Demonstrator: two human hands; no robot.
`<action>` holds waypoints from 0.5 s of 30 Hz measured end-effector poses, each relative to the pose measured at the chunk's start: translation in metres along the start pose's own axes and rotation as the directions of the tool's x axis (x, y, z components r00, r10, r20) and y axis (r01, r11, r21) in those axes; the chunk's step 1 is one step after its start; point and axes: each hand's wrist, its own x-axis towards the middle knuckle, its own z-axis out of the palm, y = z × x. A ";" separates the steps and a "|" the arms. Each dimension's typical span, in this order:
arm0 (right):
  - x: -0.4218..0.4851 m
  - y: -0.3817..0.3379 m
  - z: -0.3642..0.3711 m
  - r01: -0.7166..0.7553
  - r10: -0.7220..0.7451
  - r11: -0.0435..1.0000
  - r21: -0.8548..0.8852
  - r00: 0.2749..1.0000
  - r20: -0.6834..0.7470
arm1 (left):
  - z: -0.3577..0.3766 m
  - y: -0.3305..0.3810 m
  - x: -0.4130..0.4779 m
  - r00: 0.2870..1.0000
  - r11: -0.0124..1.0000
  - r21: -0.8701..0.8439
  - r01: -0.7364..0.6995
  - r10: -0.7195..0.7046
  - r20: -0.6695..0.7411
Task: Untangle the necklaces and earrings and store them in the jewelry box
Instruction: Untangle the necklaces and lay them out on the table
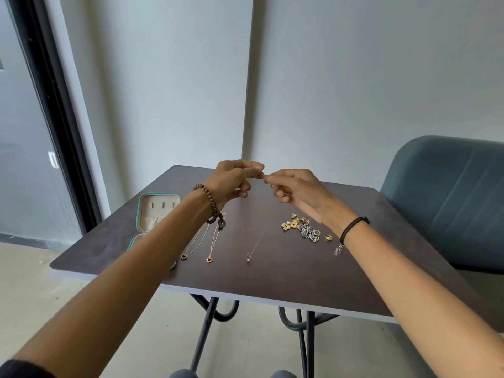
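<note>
Two hands: raised over the far middle of the dark brown square tabletop [286, 285], fingertips almost meeting.
Left hand [234, 181]: thumb and forefinger pinch the top of the fine rose-gold chain necklace [248, 257]; other fingers curled under.
Right hand [297, 192]: same pinch on the chain from the right, palm down, lower fingers bent in.
Held necklace: hangs in a narrow V, small pendant at the bottom, over the near middle of the table; touching the surface or not, cannot tell.
Hard to see: chain too thin to trace at the fingertips; clasp not resolvable.
Hidden: left forearm covers the near half of the open teal jewelry box [158, 211], far left; cream padded lid lining shows.
Laid out: two thin chain necklaces [209, 258] lie straight, left of the held one, heart and round pendants at the near ends.
Earrings: tangled pile of gold and blue earrings [304, 229], right of centre, beside the right wrist.
Wrists: brown wooden bead bracelet [211, 203] left, black cord bracelet [351, 227] right.
Chair: blue-grey padded chair [450, 203], far right, cut off by the frame.
</note>
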 end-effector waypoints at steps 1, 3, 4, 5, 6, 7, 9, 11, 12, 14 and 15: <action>-0.001 -0.003 0.001 0.004 -0.004 1.000 -0.006 1.000 0.003 | -0.001 0.000 -0.002 1.000 1.000 -0.007 -0.003 0.003 0.000; -0.003 -0.010 0.001 0.005 -0.005 0.999 -0.036 1.000 0.012 | -0.002 0.001 -0.006 1.000 1.000 -0.027 -0.009 0.009 -0.005; -0.003 -0.012 0.001 0.001 0.000 0.998 -0.059 1.000 0.022 | -0.003 0.002 -0.008 1.000 0.999 -0.038 -0.013 0.013 -0.008; -0.004 -0.015 0.001 -0.003 0.006 0.997 -0.083 0.999 0.034 | -0.004 0.002 -0.010 1.000 0.998 -0.053 -0.018 0.017 -0.009; -0.006 -0.017 0.001 -0.008 0.013 0.994 -0.109 0.999 0.048 | -0.004 0.002 -0.012 1.000 0.997 -0.068 -0.021 0.021 -0.008; -0.007 -0.019 0.001 -0.013 0.021 0.991 -0.135 0.998 0.059 | -0.005 0.002 -0.013 1.000 0.996 -0.084 -0.025 0.024 -0.006; -0.010 -0.024 0.001 -0.004 0.020 0.984 -0.181 0.996 0.083 | -0.006 0.002 -0.016 1.000 0.994 -0.109 -0.029 0.030 0.003; -0.012 -0.030 0.002 0.015 0.002 0.982 -0.187 0.996 0.095 | -0.007 0.000 -0.019 0.999 0.993 -0.116 -0.030 0.033 0.016; -0.013 -0.033 0.003 0.020 -0.005 0.986 -0.167 0.996 0.086 | -0.008 -0.002 -0.021 0.999 0.993 -0.117 -0.026 0.029 0.022; -0.011 -0.037 0.004 0.021 -0.016 0.994 -0.108 0.999 0.046 | -0.008 -0.010 -0.024 0.999 0.992 -0.127 -0.010 0.014 0.032; -0.011 -0.039 0.004 0.023 -0.021 0.996 -0.084 0.999 0.025 | -0.008 -0.016 -0.026 0.999 0.991 -0.135 -0.001 0.006 0.038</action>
